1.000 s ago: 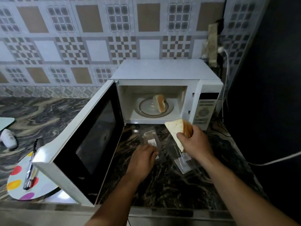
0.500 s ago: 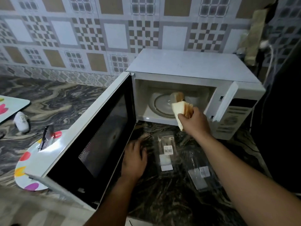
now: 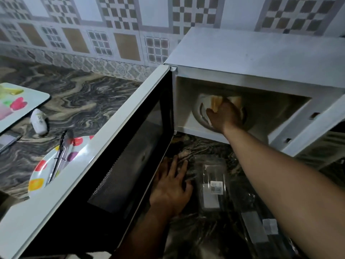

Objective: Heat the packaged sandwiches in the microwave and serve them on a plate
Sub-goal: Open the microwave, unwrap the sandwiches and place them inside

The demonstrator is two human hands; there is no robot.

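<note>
Inside the microwave, at 1 o'clock, the right hand grips a sandwich, hiding most of it. The left hand lies flat, fingers spread, on the counter beside an empty pack.

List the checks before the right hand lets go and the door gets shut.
1. Door fully open: ok.
2. Right hand inside the microwave, over the turntable: ok.
3. Sandwich resting flat on the turntable: cannot tell, the hand covers it.
4. Left hand flat on the counter, off the door: ok.
5. Empty packages outside the microwave: ok.
6. Plate ready for serving: not ok, tongs lie on it.
</note>
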